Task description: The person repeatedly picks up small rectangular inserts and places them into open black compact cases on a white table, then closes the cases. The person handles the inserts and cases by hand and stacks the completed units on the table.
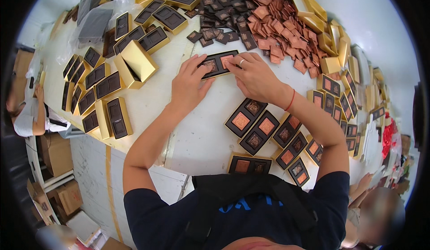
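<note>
L hand (pixel 190 80) grips the near L end of a black 2-well gold-edged box (pixel 218 64), held over the table (pixel 197 147) at ctr, fingers bent onto the dark square (pixel 211 62) in its L well; R hand (pixel 257 77), fingers pinched together, is on the copper square (pixel 226 60) in the R well. Step in hand, prob.: seating both pcs; next move calls for pressing them flat, then setting the box w/ the filled ones. Containers, L to R: gold boxes w/ black inserts (pixel 108 85), wells apparently empty; an open gold carton (pixel 142 61) standing among them; more empty-looking boxes (pixel 170 18) behind. Past ctr, loose dark squares (pixel 224 12) & copper squares (pixel 282 28) are heaped. Below R forearm, filled boxes (pixel 261 132), approx. 1 dark + 1 copper each; more filled boxes (pixel 330 86) far R, some contents too small to tell.
</note>
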`<state>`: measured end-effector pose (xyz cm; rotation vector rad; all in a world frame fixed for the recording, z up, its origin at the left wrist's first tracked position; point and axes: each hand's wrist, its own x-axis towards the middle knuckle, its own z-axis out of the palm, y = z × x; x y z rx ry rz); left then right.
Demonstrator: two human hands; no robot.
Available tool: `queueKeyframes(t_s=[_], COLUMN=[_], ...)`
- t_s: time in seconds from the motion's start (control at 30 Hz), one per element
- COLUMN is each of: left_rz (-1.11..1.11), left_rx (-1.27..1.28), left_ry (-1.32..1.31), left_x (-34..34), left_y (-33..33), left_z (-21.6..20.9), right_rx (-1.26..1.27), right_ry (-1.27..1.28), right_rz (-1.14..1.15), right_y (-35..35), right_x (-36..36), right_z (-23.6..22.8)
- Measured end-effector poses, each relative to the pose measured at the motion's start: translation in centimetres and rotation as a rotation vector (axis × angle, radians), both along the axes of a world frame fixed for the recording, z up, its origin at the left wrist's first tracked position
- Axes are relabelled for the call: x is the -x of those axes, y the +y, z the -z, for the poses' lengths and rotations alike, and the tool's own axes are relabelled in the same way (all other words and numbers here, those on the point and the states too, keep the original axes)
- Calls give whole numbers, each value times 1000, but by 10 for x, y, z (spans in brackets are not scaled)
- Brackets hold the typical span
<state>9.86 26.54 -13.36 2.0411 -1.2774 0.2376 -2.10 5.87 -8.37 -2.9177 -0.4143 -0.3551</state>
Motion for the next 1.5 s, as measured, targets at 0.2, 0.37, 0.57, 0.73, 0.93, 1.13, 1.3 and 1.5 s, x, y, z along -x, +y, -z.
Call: queueKeyframes(t_s=[0.2, 0.37, 0.57, 0.73, 0.93, 1.13, 1.3, 1.5], left_rz=[86, 353, 694, 662, 657, 826, 796, 802], left_rx=[-22, -166, -555, -537, -440, -493, -416, -372], left_ry=[63, 56, 119, 53, 65, 51, 85, 35], left_x=[0, 4, 46, 86, 122, 140, 169, 171], left_y=[0, 9, 23, 21, -5, 1, -20, -39], left_z=[-8, -17, -32, -18, -15, -17, -14, -10], right_rx=[-213, -341, -280, -342, -349, -431, -404, -357], right_ry=[220, 162, -8, 44, -47, 29, 149, 65], right_rz=[54, 455, 1353, 1422, 1421, 1443, 1376, 1282], right_y=[-27, -25, 100, 112, 96, 73, 59, 41], right_x=[67, 229, 360, 384, 392, 419, 423, 427], right_z=[-65, -133, -20, 6, 25, 23, 11, 16])
